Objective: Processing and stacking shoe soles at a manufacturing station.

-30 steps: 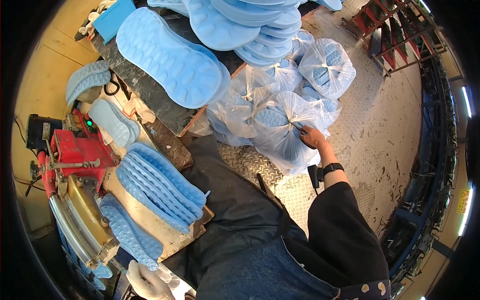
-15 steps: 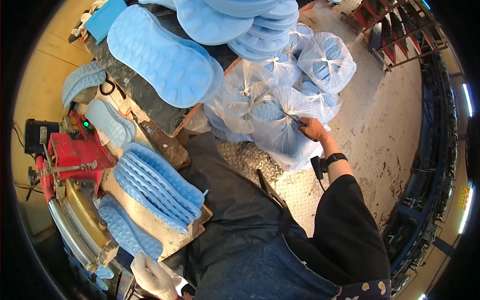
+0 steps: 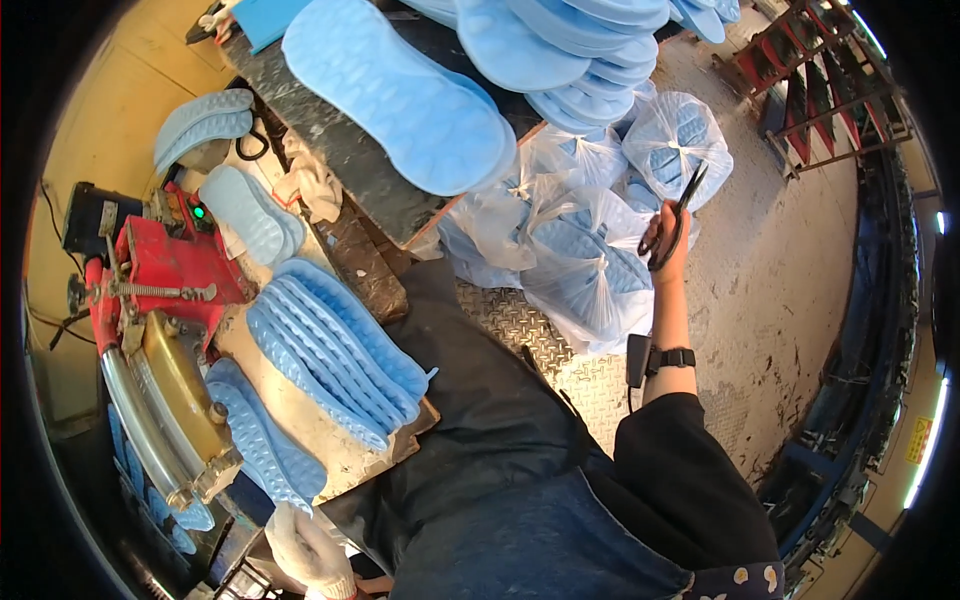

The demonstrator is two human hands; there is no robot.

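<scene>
My bare right hand [image 3: 672, 240] is closed on a pair of black scissors [image 3: 692, 188], the blades pointing up. It is raised over the right side of the knotted clear plastic bags [image 3: 603, 268], which are packed with blue insoles. At the lower left, my left hand [image 3: 305, 550] wears a white knitted glove, its fingers curled in. It touches the near end of a blue insole pair [image 3: 262, 430]; whatever is inside its grip is hidden. Beside that pair, a row of bumpy blue insoles [image 3: 335, 350] stands on the workbench [image 3: 370, 465].
A red machine [image 3: 170, 270] with metal rollers stands at the left. Large blue insoles [image 3: 400, 100] and a tall stack [image 3: 560, 60] lie on the dark tabletop [image 3: 370, 200]. Beyond the patterned metal floor plate [image 3: 515, 315], a rack [image 3: 820, 80] stands at the far right.
My right hand has lifted the scissors away from the front bag's knot, up and to the right, and turned the blades upward. The view has shifted; my left hand stays low.
</scene>
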